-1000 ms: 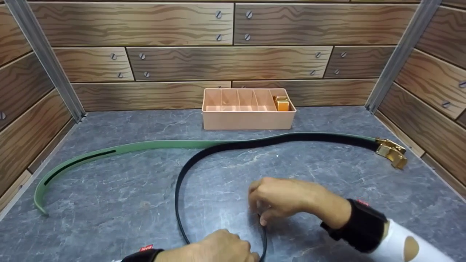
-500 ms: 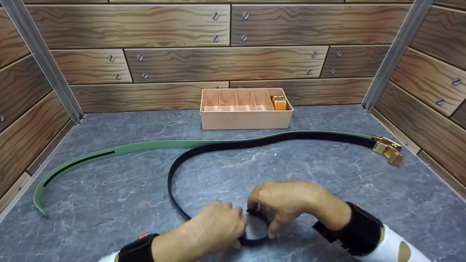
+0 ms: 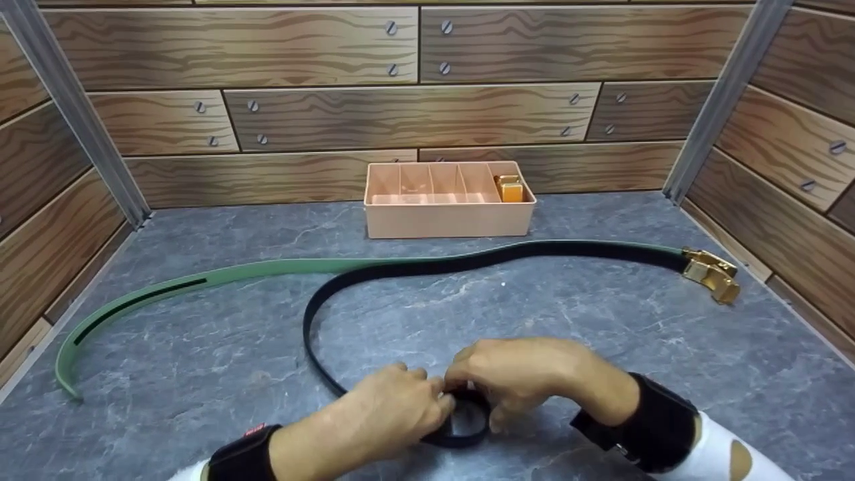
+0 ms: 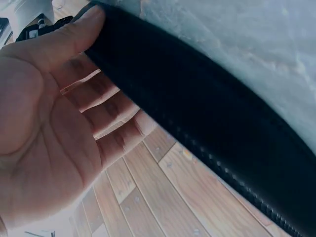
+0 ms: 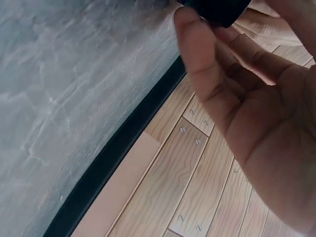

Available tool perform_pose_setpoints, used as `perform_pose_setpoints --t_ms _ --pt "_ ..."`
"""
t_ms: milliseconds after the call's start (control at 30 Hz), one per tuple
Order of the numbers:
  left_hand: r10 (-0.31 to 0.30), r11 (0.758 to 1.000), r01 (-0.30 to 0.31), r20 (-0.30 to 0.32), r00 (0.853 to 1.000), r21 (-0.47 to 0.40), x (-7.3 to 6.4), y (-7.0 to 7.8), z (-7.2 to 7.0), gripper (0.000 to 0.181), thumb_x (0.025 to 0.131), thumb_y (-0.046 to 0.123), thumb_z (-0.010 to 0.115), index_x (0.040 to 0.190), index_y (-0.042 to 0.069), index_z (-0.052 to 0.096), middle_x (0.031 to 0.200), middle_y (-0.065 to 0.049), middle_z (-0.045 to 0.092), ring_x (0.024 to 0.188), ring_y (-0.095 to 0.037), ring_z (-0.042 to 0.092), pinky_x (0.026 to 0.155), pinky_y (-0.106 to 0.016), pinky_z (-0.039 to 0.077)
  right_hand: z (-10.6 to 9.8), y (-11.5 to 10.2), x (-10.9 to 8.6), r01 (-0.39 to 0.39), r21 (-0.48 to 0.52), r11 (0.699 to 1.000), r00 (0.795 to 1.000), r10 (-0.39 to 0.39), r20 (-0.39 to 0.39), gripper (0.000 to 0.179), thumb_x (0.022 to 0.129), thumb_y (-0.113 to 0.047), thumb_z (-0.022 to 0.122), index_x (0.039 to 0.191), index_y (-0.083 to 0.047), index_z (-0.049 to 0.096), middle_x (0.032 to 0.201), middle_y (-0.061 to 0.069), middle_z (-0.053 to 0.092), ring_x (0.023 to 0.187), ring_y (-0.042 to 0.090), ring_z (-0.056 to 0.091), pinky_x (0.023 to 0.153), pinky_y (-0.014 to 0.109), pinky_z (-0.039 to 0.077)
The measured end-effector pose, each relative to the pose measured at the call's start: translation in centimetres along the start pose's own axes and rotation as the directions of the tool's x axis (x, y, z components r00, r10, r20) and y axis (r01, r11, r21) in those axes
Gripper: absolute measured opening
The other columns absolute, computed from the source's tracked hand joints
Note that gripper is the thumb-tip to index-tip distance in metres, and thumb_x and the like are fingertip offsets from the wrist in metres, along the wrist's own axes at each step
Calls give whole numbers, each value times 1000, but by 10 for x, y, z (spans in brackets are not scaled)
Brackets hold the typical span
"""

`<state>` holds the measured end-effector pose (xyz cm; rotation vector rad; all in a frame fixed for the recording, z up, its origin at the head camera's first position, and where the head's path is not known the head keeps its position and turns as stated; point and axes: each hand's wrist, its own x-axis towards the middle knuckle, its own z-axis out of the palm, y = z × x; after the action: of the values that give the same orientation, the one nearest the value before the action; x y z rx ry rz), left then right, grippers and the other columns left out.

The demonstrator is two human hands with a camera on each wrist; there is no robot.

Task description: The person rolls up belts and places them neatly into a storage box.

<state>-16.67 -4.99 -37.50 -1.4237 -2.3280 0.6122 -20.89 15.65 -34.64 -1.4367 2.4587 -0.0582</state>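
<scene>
A black belt (image 3: 561,249) runs along a green belt (image 3: 287,267), then curves toward the front. Its near end is bent into a small round coil (image 3: 457,441) between both hands. My left hand (image 3: 387,411) pinches the black belt at the coil's left side; in the left wrist view, the thumb lies on the black strap (image 4: 197,108). My right hand (image 3: 521,371) curls its fingers and thumb about the coil's right side, fingertips on the belt's end (image 5: 222,12). A gold buckle (image 3: 711,274) lies at the belts' far right end. Part of the coil is hidden by the hands.
At the back stands a pink divided box (image 3: 451,220); a gold buckle-like piece (image 3: 511,190) sits in its rightmost compartment. Wood-patterned walls (image 3: 320,117) border the grey marbled table (image 3: 214,354) at the back and both sides.
The left hand has moved up and closer to the right hand. The black belt's near end has gone from a loose bend to a small, tighter coil. The green belt and buckle stay put.
</scene>
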Motion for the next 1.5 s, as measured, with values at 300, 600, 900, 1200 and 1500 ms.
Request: perform_pose_setpoints --t_ms 300,600,900,1200,1500 --pt "88 969 -89 -15 996 -232 1 -12 -1 36 70 17 83 101 26 66 87 5 66 73 -10 64 58 -22 51 4 5 3 185 60 981 981 -180 -74 44 60 7 78 96 -19 72 98 -4 64 83 1 56 74 4 43" --pt "131 797 -122 -28 991 -592 5 -18 7 37 60 -7 75 86 19 70 70 11 54 63 0 46 55 -10 41 11 2 7 226 76 971 966 -213 -147 41 60 10 74 91 -16 64 87 -5 67 78 2 60 72 4 43" --pt "72 795 -40 29 997 -605 4 -15 5 33 61 -7 76 80 18 66 61 12 49 54 -1 41 48 -12 36 12 -7 2 56 -2 998 973 -55 -226 30 67 6 72 89 -13 66 85 -3 71 74 5 65 64 10 49" --pt "-9 867 39 63 998 -496 6 -3 0 28 62 1 81 75 18 62 68 6 63 55 -6 51 50 -19 45 12 7 -5 86 234 968 984 -46 -170 15 76 -6 74 91 -8 72 78 -2 71 66 -5 60 62 9 50" --pt "43 887 -29 21 999 -460 4 -3 0 28 62 5 84 79 18 65 72 5 64 59 -6 54 52 -18 46 15 -11 7 9 79 997 991 2 -131 35 60 -20 92 86 -19 69 78 -12 63 71 -4 53 68 12 47"
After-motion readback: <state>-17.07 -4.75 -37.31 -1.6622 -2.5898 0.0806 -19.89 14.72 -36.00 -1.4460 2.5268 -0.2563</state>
